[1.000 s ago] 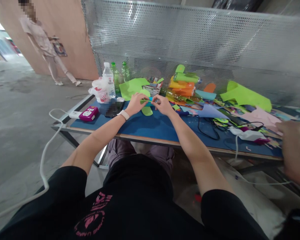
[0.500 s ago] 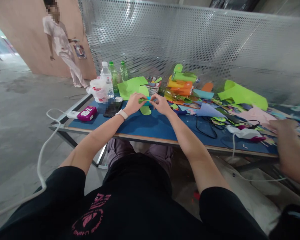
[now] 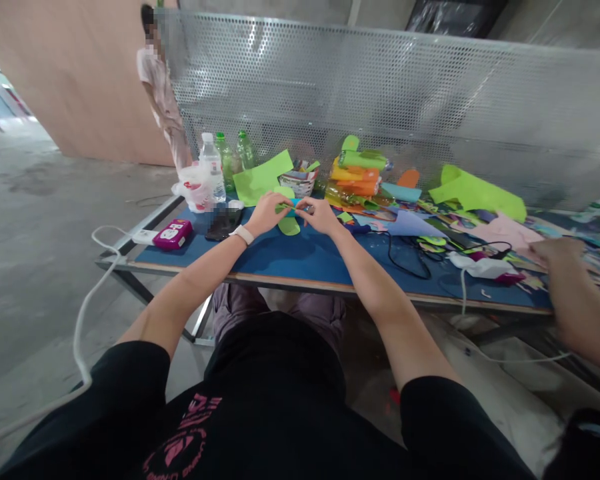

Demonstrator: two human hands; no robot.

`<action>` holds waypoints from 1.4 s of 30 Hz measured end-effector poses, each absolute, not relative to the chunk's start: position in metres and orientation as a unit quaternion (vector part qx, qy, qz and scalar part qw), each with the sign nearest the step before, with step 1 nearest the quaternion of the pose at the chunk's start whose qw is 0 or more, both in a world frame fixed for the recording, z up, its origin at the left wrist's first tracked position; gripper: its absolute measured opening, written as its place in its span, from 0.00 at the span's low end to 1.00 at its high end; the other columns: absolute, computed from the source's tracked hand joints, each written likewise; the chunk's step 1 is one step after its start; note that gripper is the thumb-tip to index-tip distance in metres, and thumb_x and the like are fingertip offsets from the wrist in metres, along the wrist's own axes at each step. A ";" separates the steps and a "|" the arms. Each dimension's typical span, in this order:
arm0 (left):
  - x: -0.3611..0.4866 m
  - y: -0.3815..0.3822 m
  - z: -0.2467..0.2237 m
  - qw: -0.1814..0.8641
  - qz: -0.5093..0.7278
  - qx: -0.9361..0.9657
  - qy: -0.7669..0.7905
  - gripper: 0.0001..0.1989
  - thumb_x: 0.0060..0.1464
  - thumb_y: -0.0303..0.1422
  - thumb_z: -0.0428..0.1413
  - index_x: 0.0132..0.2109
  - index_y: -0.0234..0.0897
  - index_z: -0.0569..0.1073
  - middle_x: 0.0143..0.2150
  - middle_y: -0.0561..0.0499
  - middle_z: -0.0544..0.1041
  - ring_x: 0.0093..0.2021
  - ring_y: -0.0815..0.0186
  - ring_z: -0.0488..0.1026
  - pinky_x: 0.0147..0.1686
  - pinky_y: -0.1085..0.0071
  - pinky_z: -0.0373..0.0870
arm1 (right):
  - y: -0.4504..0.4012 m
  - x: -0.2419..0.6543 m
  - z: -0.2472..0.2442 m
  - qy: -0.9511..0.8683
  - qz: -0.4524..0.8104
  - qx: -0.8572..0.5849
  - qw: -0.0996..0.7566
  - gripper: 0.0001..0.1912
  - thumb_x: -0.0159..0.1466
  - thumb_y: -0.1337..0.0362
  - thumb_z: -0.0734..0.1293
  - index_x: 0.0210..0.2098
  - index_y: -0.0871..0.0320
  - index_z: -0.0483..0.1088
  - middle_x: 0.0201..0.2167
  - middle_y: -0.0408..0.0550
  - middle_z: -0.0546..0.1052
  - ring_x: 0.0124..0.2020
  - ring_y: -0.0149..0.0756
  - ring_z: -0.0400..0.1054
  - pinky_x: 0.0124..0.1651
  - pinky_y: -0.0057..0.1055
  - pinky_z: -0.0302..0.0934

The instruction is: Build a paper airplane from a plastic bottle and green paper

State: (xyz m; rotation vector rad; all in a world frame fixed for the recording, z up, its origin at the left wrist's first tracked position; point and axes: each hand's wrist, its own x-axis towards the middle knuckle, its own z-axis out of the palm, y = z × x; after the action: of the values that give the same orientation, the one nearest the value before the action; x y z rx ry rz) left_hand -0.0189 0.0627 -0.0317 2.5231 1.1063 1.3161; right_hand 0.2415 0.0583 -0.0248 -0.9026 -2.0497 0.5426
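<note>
Work on the small green piece (image 3: 282,208) appears incomplete: it is pinched between the fingers of the left hand (image 3: 267,213) and right hand (image 3: 321,215), over the desk (image 3: 300,259) beside a blue item (image 3: 294,203); the remaining work cannot be determined. Both hands reach forward and converge, fingertips nearly meeting, with a rounded green cutout (image 3: 289,227) just on their near side.

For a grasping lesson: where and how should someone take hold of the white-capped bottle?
Probably grip the white-capped bottle by its neck, from above: it stands upright, with white plastic crowding its front and green bottles close beside it.
</note>
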 end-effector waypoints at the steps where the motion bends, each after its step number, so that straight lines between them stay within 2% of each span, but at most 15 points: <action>1: -0.019 0.063 -0.032 0.049 0.434 0.824 0.362 0.10 0.73 0.23 0.69 0.55 0.42 0.90 0.57 0.43 0.94 0.60 0.47 0.88 0.71 0.46 0.81 | 0.058 0.241 -0.024 -0.814 0.216 -0.358 0.403 0.41 0.68 0.17 0.77 0.44 0.50 0.79 0.43 0.52 0.90 0.25 0.46 0.80 0.39 0.48 0.75; 5: -0.020 0.067 -0.037 0.092 0.447 0.812 0.365 0.30 0.65 0.19 0.71 0.69 0.43 0.82 0.59 0.44 0.92 0.57 0.52 0.90 0.65 0.53 0.83 | 0.056 0.242 -0.022 -0.812 0.216 -0.360 0.407 0.40 0.69 0.19 0.78 0.44 0.51 0.80 0.45 0.54 0.90 0.26 0.44 0.80 0.39 0.48 0.76; 8: -0.022 0.072 -0.040 0.098 0.442 0.806 0.381 0.39 0.60 0.17 0.72 0.73 0.44 0.77 0.59 0.44 0.91 0.51 0.54 0.89 0.59 0.57 0.83 | 0.055 0.244 -0.020 -0.798 0.222 -0.374 0.417 0.41 0.66 0.18 0.80 0.41 0.51 0.79 0.43 0.53 0.91 0.25 0.43 0.78 0.38 0.47 0.76; 10: -0.023 0.075 -0.042 0.092 0.435 0.801 0.401 0.37 0.59 0.17 0.72 0.71 0.43 0.76 0.56 0.45 0.90 0.50 0.53 0.88 0.58 0.57 0.83 | 0.054 0.245 -0.019 -0.794 0.225 -0.382 0.416 0.42 0.63 0.17 0.82 0.39 0.51 0.78 0.41 0.53 0.91 0.25 0.43 0.78 0.36 0.46 0.76; 14: -0.028 0.080 -0.042 0.083 0.415 0.798 0.430 0.28 0.61 0.18 0.70 0.64 0.42 0.80 0.51 0.45 0.92 0.52 0.49 0.89 0.60 0.52 0.85 | 0.052 0.246 -0.016 -0.797 0.226 -0.385 0.407 0.42 0.61 0.17 0.84 0.37 0.51 0.79 0.39 0.54 0.91 0.25 0.45 0.79 0.37 0.47 0.76; 19: -0.034 0.082 -0.039 0.065 0.401 0.790 0.459 0.25 0.62 0.15 0.65 0.62 0.40 0.84 0.54 0.42 0.93 0.56 0.45 0.90 0.66 0.47 0.85 | 0.051 0.246 -0.015 -0.799 0.215 -0.382 0.410 0.44 0.62 0.14 0.80 0.38 0.51 0.80 0.41 0.56 0.91 0.25 0.45 0.79 0.38 0.49 0.78; 25: -0.037 0.082 -0.033 0.043 0.361 0.795 0.485 0.19 0.68 0.20 0.68 0.62 0.36 0.88 0.58 0.35 0.93 0.65 0.38 0.88 0.72 0.42 0.82 | 0.057 0.249 -0.018 -0.792 0.183 -0.390 0.433 0.46 0.66 0.11 0.74 0.40 0.50 0.79 0.35 0.55 0.88 0.25 0.46 0.79 0.39 0.50 0.78; 31: -0.036 0.078 -0.030 0.030 0.372 0.777 0.507 0.20 0.70 0.23 0.67 0.66 0.39 0.86 0.63 0.34 0.91 0.70 0.36 0.84 0.75 0.39 0.80 | 0.065 0.252 -0.022 -0.787 0.173 -0.400 0.437 0.49 0.66 0.09 0.72 0.42 0.51 0.80 0.40 0.55 0.90 0.25 0.44 0.79 0.39 0.48 0.78; 37: -0.035 0.076 -0.028 0.063 0.444 0.736 0.507 0.22 0.69 0.22 0.68 0.66 0.39 0.84 0.58 0.38 0.89 0.65 0.41 0.85 0.72 0.43 0.81 | 0.065 0.255 -0.022 -0.777 0.163 -0.408 0.451 0.43 0.71 0.15 0.73 0.43 0.51 0.79 0.43 0.55 0.90 0.25 0.42 0.79 0.39 0.48 0.77; 42: -0.035 0.083 -0.031 0.108 0.529 0.689 0.483 0.20 0.63 0.20 0.70 0.58 0.41 0.84 0.45 0.46 0.84 0.52 0.46 0.85 0.68 0.43 0.83 | 0.066 0.256 -0.022 -0.767 0.168 -0.422 0.453 0.38 0.73 0.20 0.74 0.43 0.50 0.78 0.45 0.56 0.90 0.26 0.44 0.79 0.40 0.50 0.77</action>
State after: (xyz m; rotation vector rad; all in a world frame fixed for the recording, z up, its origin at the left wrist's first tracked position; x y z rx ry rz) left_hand -0.0349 0.0832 -0.0313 2.0282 1.4218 1.5575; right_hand 0.2561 0.0661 -0.0217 -1.0420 -1.8941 0.4150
